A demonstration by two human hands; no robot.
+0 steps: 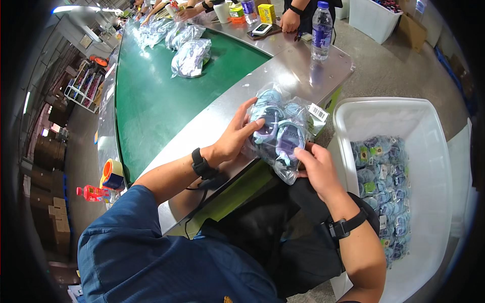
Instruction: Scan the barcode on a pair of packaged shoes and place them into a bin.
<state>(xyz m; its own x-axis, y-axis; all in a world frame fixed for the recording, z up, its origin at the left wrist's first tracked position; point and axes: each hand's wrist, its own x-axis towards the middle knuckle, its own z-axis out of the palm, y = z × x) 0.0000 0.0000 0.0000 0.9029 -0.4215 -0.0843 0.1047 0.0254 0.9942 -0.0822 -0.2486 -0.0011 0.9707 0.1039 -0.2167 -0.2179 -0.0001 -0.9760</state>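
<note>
Between my hands is a clear plastic bag (281, 132) with what looks like a pair of light-blue and purple sandals inside. A white barcode label sits at the bag's far right corner. My left hand (233, 135) grips the bag's left side, its thumb lying on top. Closer to me, my right hand (319, 169) pinches the bag's lower right edge between thumb and fingers. The bag is held over the near edge of the metal table (237, 96).
A white plastic bin (439, 166) at my right holds several rows of similar bags. More bags (192, 57) lie on the green conveyor belt (156, 111). A water bottle (322, 31) stands on the table's right corner. Other people's hands (290, 21) are at the far side.
</note>
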